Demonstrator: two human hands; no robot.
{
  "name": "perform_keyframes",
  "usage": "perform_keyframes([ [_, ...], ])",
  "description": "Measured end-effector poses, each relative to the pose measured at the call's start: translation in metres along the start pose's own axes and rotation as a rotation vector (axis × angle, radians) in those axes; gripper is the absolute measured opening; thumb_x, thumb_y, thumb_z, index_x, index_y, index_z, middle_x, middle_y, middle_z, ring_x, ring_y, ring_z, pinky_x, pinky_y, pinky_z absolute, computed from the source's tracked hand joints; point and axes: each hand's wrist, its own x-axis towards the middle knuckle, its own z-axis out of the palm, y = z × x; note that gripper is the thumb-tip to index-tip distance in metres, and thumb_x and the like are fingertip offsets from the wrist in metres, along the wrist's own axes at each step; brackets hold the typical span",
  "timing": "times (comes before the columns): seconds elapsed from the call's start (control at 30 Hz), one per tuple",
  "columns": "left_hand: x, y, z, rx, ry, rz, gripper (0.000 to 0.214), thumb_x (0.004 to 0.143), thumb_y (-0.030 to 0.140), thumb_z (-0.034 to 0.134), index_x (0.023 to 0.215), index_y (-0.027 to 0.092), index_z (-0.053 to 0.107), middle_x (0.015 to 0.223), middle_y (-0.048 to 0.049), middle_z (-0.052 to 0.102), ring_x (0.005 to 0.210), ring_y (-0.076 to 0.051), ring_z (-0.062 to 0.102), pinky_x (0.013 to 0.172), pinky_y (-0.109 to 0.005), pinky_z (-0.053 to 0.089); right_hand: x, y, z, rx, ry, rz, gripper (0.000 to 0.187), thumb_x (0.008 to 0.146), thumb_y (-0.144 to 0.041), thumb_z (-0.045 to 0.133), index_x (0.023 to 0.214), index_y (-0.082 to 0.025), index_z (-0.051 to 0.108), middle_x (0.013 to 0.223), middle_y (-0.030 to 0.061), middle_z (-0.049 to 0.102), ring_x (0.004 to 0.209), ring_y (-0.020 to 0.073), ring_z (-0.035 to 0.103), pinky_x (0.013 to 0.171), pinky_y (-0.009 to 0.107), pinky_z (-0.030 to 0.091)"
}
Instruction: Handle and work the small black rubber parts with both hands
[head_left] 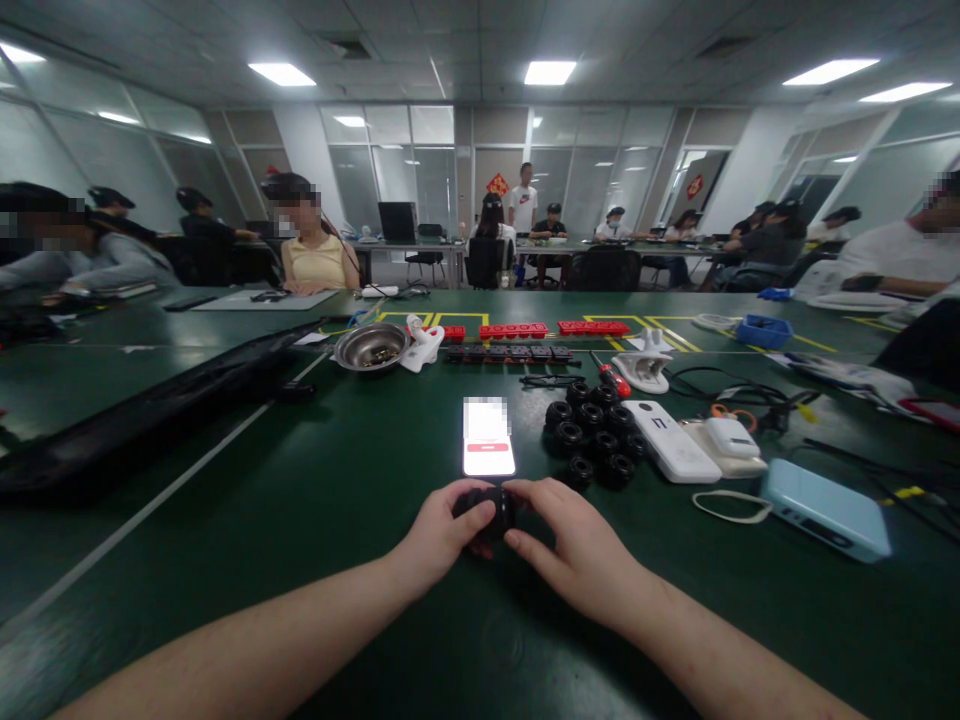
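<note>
Between my hands is a black rounded part (498, 508), much of it covered by fingers. My left hand (448, 522) is closed around its left side, with the thumb on top. At its right side my right hand (564, 528) pinches with thumb and fingertips. Just beyond lies a phone (489, 440) with a lit screen. To the right, several black ring-shaped parts with hollow centres (600, 435) are heaped together; the held part is similar in colour and size.
A metal bowl (352, 352) with small brass-coloured pieces stands at the back left. Red trays (514, 331) and a black strip of parts (480, 355) lie beyond the phone. Rightward are a red screwdriver (615, 380), white power bank (679, 445), light-blue device (825, 505) and cables.
</note>
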Motion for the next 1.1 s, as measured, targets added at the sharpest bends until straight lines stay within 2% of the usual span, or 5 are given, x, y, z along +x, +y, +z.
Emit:
perform_keyframes([
  [0.23, -0.0003, 0.0002, 0.0015, 0.001, 0.024, -0.005, 0.051, 0.058, 0.047, 0.068, 0.093, 0.012, 0.055, 0.082, -0.0044, 0.059, 0.057, -0.014, 0.059, 0.05, -0.026, 0.048, 0.0037, -0.0024, 0.0002, -0.055, -0.044, 0.099, 0.02, 0.081, -0.027, 0.052, 0.096, -0.016, 0.058, 0.082, 0.0064, 0.06, 0.077, 0.0199, 0.055, 0.068, 0.033, 0.045],
  [0.47, 0.0004, 0.0009, 0.0009, 0.009, 0.003, -0.017, 0.051, 0.062, 0.051, 0.064, 0.092, 0.01, 0.055, 0.074, -0.0043, 0.061, 0.052, -0.012, 0.058, 0.049, -0.024, 0.046, 0.0008, 0.0, -0.0006, -0.006, -0.002, -0.008, 0.034, 0.075, -0.021, 0.059, 0.108, -0.017, 0.051, 0.098, 0.0076, 0.059, 0.089, 0.0204, 0.054, 0.078, 0.035, 0.043],
  [0.7, -0.002, 0.0053, 0.0043, 0.0, 0.026, -0.019, 0.052, 0.058, 0.048, 0.068, 0.091, 0.011, 0.055, 0.081, -0.0048, 0.058, 0.06, -0.014, 0.058, 0.051, -0.025, 0.048, 0.0016, -0.0013, -0.0006, -0.059, -0.041, 0.102, 0.021, 0.082, -0.029, 0.05, 0.098, -0.017, 0.058, 0.084, 0.007, 0.061, 0.077, 0.02, 0.056, 0.068, 0.034, 0.045],
  [0.93, 0.0012, 0.0001, 0.0007, 0.016, 0.004, -0.03, 0.051, 0.064, 0.051, 0.062, 0.094, 0.01, 0.055, 0.074, -0.005, 0.061, 0.05, -0.012, 0.058, 0.048, -0.024, 0.045, 0.001, 0.002, -0.0006, 0.011, -0.01, -0.049, 0.038, 0.076, -0.019, 0.057, 0.113, -0.019, 0.048, 0.105, 0.0072, 0.057, 0.095, 0.0198, 0.052, 0.083, 0.035, 0.042],
  [1.1, -0.0025, 0.0039, 0.0028, 0.023, 0.025, -0.012, 0.046, 0.062, 0.046, 0.066, 0.092, 0.013, 0.056, 0.083, -0.005, 0.06, 0.061, -0.015, 0.059, 0.053, -0.026, 0.048, 0.0008, -0.0009, -0.0009, -0.032, -0.014, 0.059, 0.031, 0.079, -0.028, 0.055, 0.108, -0.019, 0.052, 0.095, 0.0073, 0.06, 0.085, 0.0212, 0.055, 0.074, 0.036, 0.045],
])
